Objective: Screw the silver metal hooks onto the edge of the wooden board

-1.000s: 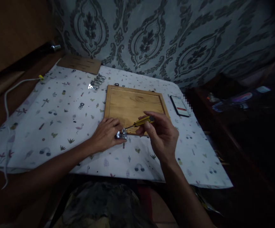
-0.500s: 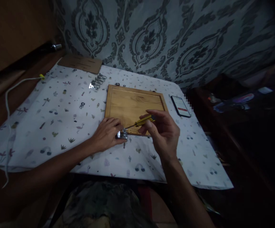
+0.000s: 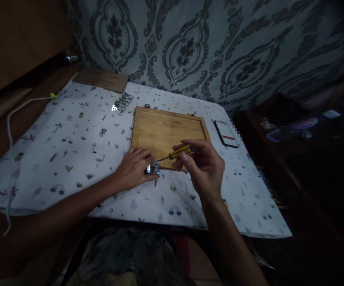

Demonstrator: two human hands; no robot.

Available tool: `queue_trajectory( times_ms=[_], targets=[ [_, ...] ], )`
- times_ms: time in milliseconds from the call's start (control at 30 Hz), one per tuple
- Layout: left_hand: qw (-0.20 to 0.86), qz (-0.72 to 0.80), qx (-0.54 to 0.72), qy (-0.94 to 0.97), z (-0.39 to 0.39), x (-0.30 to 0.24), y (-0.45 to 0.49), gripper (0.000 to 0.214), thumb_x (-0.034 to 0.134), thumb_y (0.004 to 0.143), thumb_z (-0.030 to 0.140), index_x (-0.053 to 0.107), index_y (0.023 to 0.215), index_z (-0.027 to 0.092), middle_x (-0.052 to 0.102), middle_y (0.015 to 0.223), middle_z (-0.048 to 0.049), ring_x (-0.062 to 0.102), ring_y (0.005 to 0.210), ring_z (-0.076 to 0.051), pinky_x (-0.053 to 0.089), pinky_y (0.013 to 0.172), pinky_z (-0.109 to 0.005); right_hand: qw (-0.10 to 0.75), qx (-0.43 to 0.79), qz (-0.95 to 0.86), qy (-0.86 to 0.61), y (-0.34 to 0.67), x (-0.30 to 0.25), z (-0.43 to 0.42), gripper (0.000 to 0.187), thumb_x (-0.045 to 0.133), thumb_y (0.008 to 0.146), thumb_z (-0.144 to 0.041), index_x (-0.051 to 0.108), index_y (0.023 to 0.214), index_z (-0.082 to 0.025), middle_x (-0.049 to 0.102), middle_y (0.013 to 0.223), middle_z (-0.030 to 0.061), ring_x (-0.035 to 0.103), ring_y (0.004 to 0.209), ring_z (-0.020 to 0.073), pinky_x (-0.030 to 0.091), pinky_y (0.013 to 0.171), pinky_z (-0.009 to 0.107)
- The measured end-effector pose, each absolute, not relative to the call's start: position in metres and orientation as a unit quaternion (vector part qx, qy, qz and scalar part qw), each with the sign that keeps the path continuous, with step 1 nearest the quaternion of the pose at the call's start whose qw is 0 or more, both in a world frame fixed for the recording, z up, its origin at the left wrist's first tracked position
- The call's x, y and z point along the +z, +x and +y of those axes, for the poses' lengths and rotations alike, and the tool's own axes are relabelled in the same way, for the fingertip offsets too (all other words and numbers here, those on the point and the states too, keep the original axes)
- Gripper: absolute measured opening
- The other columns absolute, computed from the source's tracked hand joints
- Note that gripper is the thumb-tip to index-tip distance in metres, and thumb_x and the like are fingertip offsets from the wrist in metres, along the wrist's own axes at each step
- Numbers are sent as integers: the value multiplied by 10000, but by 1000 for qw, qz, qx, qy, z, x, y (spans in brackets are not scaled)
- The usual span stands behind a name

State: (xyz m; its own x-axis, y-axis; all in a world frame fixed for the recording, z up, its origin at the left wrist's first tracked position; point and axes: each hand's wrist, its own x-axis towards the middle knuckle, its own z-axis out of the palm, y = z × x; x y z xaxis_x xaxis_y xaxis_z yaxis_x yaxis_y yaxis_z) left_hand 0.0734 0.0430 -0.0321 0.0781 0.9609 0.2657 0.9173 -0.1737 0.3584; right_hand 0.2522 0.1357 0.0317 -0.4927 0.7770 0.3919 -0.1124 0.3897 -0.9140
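A framed wooden panel (image 3: 168,125) lies on the patterned tablecloth. At its near left corner sits a small shiny metal fitting (image 3: 153,169), hinge-like in shape. My left hand (image 3: 136,165) presses down over that corner, its thumb and fingers closed around the fitting. A yellow-and-black screwdriver (image 3: 180,151) is pinched in my right hand (image 3: 206,167), above the near edge of the panel. Its shaft slants down to the left and the tip meets the fitting; the exact contact point is too small to make out.
Several shiny metal fittings (image 3: 123,102) lie behind the panel to the left, near a brown cardboard piece (image 3: 100,79). A phone (image 3: 225,134) rests right of the panel. A white cable (image 3: 9,139) hangs along the left side. A patterned wall (image 3: 186,51) borders the table's back.
The screwdriver and right-hand fingers have shifted very slightly. My left hand, the fitting and the panel stay in place.
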Motion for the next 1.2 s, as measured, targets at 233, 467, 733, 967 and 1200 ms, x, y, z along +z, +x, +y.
queue_trajectory(
  times_ms=[233, 467, 733, 967, 1200],
  targets=[
    [50, 637, 229, 735, 43, -33, 73, 362, 743, 915, 487, 695, 1114, 189, 679, 1060, -63, 615, 1019, -271, 435, 896, -415, 448, 474, -716, -250, 253, 32, 136, 264, 852, 828, -424, 730, 914, -206, 792, 906, 20, 638, 465, 81, 542, 437, 215],
    [41, 640, 223, 734, 43, -33, 72, 371, 748, 907, 509, 701, 1075, 182, 676, 1042, -67, 610, 1003, -272, 432, 886, -418, 446, 498, -700, -251, 251, 31, 137, 356, 878, 792, -455, 667, 947, -213, 797, 885, 12, 642, 463, 86, 571, 443, 209],
    [54, 647, 213, 730, 44, -32, 74, 404, 761, 896, 519, 710, 1101, 174, 671, 1044, -71, 608, 1028, -278, 422, 909, -419, 426, 465, -742, -228, 255, 32, 137, 168, 798, 882, -352, 781, 1000, -233, 761, 974, 20, 681, 546, 92, 601, 515, 239],
    [30, 639, 218, 737, 44, -33, 73, 380, 747, 907, 525, 708, 1084, 191, 686, 1043, -63, 619, 1017, -269, 434, 897, -405, 486, 431, -719, -246, 254, 29, 134, 111, 807, 877, -320, 769, 925, -227, 761, 901, 9, 680, 564, 100, 600, 544, 237],
    [20, 636, 215, 741, 44, -34, 73, 387, 759, 901, 515, 706, 1070, 171, 688, 1049, -68, 618, 1012, -270, 435, 885, -403, 497, 420, -709, -273, 260, 31, 131, 166, 810, 871, -368, 751, 895, -215, 759, 870, 7, 672, 537, 96, 592, 507, 223]
  ],
)
